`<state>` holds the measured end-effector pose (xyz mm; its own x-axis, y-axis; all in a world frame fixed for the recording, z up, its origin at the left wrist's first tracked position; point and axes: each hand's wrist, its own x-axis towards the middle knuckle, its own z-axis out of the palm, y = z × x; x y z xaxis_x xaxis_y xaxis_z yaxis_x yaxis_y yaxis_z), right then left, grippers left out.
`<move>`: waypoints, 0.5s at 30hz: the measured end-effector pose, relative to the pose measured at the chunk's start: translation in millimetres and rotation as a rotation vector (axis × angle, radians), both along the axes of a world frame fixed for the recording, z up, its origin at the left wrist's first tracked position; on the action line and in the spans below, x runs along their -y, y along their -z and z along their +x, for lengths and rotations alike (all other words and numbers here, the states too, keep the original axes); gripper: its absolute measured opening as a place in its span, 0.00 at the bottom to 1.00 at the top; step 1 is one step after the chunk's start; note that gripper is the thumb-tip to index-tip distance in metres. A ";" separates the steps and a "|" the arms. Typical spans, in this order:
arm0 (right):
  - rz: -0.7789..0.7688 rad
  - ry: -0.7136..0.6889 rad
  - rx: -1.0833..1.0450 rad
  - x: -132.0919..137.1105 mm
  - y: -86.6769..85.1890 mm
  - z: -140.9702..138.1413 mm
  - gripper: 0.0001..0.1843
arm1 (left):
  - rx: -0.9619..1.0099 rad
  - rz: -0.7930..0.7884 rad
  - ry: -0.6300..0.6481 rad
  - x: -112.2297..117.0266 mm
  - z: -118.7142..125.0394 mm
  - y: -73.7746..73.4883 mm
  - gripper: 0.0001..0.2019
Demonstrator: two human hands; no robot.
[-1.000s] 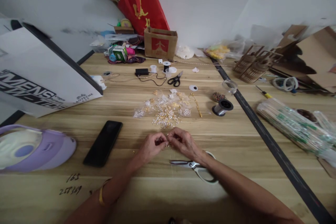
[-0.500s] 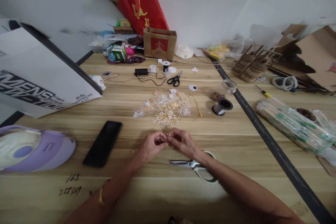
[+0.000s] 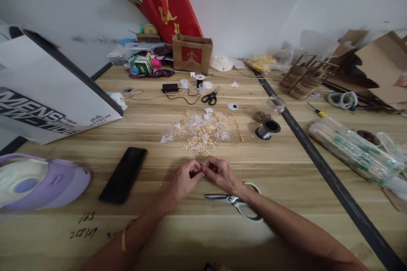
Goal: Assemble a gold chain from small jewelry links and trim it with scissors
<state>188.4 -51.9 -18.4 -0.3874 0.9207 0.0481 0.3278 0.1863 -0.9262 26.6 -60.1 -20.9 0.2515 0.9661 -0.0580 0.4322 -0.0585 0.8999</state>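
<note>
My left hand point(image 3: 185, 179) and my right hand point(image 3: 220, 173) meet fingertip to fingertip low over the wooden table point(image 3: 286, 178), both pinched on something tiny that I cannot make out. Just beyond them lies a heap of small clear bags with gold and silver beads point(image 3: 200, 131). White-handled scissors point(image 3: 237, 201) lie under my right wrist. A spool of silver wire point(image 3: 268, 129) stands to the right of the beads. A black phone point(image 3: 123, 174) lies left of my left hand.
A lilac visor cap point(image 3: 38, 182) and a big white shopping bag point(image 3: 47, 93) fill the left side. Black scissors point(image 3: 210, 97), thread spools and a charger lie further back. A red bag point(image 3: 170, 8), a cardboard box point(image 3: 192, 53) and wrapped sticks point(image 3: 352, 148) stand around.
Both hands stay pinched together at the same spot, with only small finger movements. The view has shifted slightly.
</note>
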 end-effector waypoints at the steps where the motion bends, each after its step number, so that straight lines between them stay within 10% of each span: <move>1: 0.002 -0.001 0.004 0.1 0.1 -0.1 0.06 | -0.037 0.015 0.006 0.4 -0.5 0.8 0.03; 15: 0.057 0.000 0.005 0.7 0.8 -1.6 0.05 | -0.252 0.121 0.069 1.7 -2.3 -2.1 0.04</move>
<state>186.8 -52.6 -19.2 -0.3877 0.9165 0.0984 0.3324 0.2386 -0.9125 24.3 -61.8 -18.8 0.3095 0.9508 -0.0127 0.6328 -0.1960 0.7491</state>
